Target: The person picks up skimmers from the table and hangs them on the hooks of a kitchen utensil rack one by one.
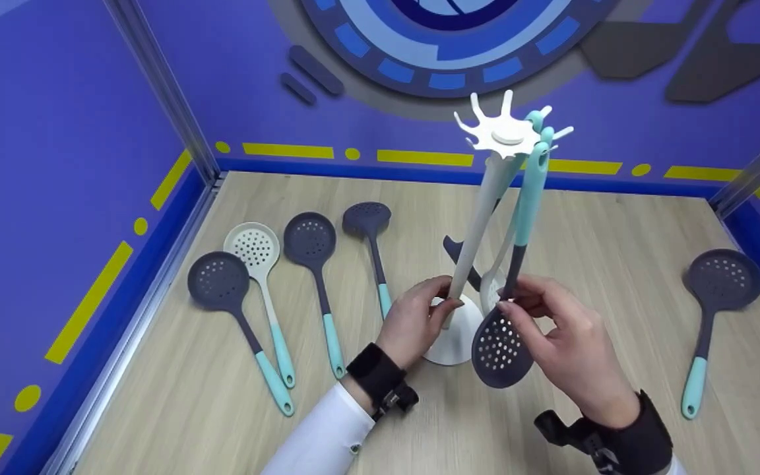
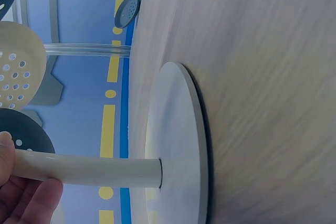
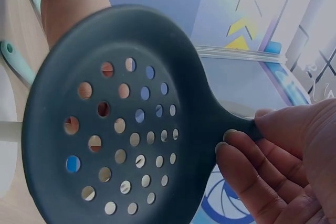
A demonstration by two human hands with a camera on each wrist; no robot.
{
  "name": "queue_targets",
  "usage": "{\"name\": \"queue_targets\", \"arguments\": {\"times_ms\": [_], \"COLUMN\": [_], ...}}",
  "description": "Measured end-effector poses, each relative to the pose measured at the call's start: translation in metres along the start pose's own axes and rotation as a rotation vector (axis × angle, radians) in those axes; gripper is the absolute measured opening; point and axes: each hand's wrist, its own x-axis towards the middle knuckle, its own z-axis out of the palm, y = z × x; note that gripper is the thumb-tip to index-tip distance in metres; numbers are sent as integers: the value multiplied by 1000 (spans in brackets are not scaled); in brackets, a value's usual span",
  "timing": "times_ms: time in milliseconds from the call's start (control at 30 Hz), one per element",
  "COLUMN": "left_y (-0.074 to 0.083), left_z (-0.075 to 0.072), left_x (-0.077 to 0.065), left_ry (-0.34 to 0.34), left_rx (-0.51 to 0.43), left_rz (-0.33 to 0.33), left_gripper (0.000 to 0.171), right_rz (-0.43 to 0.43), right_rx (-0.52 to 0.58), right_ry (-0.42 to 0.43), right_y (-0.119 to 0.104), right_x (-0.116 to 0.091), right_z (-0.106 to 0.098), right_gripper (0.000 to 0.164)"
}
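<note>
A white utensil stand [image 1: 479, 218] rises from a round base [image 1: 451, 346] to a top ringed with prongs. My left hand [image 1: 413, 320] grips its pole [image 2: 105, 170] low down. With thumb and fingers, my right hand [image 1: 571, 336] pinches the neck of a dark slotted skimmer [image 3: 152, 27]. The skimmer's head points down, and its mint handle [image 1: 532, 191] reaches up to the prongs; whether it hangs from one cannot be told. Behind it on the stand are a cream skimmer [image 2: 31, 45] and another dark utensil [image 1: 456, 254], partly hidden.
Left of the stand lie two dark skimmers [image 1: 218, 280] [image 1: 309, 239], a cream skimmer [image 1: 253, 247] and a dark perforated utensil [image 1: 367, 219]. Another dark skimmer [image 1: 726, 280] lies at the far right. Blue panels [image 1: 90, 132] wall the wooden table [image 1: 189, 435].
</note>
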Motion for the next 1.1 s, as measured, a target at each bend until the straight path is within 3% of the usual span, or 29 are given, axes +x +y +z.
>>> {"name": "queue_targets", "arguments": {"times_ms": [467, 1100], "left_y": [1, 1], "left_z": [0, 0], "left_x": [0, -1], "left_ry": [4, 32], "left_rx": [11, 27], "left_rz": [-6, 35], "left_gripper": [25, 24], "right_rz": [11, -10], "right_rx": [11, 51], "right_ry": [-2, -6], "right_y": [3, 6], "right_x": [1, 2], "right_z": [3, 8], "right_gripper": [44, 47]}}
